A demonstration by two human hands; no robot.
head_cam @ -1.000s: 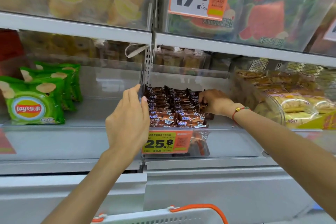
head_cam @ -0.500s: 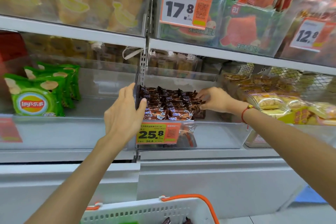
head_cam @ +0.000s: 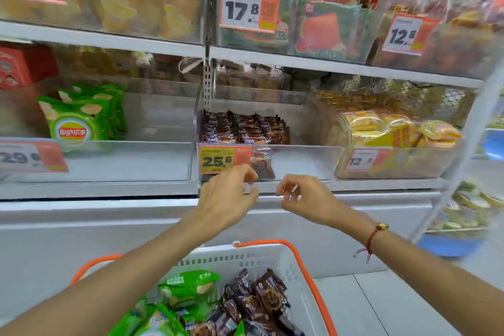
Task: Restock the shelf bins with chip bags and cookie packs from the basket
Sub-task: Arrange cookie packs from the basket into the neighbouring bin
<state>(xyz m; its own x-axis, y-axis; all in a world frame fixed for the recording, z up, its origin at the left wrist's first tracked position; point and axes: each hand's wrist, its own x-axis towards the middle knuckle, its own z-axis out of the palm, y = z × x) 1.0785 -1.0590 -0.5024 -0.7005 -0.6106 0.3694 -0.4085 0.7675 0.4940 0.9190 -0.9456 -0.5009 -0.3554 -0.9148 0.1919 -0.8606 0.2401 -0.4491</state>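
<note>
Both hands hang blurred in front of the shelf's lower front edge, so fine finger detail is hard to make out. The left hand (head_cam: 227, 194) shows its back, fingers loosely curled with the tips drawn toward the thumb; whether they touch the clear plastic middle bin (head_cam: 300, 161) or hold anything cannot be told. The right hand (head_cam: 302, 196) is bent at the wrist, fingers also loosely curled near the thumb, with nothing visibly held. A red string bracelet (head_cam: 372, 239) circles the right wrist. Both forearms reach up from the bottom corners of the view.

Just above the fingers, an orange price tag (head_cam: 223, 159) hides part of the middle bin's front wall. Behind it, dark brown cookie packs (head_cam: 242, 128) stand in rows against the bin's left side. Green chip bags (head_cam: 79, 120) stand in the left bin, its own tag blurred. Below the arms, the white plastic basket with orange handles (head_cam: 289, 264) is cut off by the bottom edge; it holds more green bags (head_cam: 185, 286) on the left and brown packs (head_cam: 259, 297) on the right.
</note>
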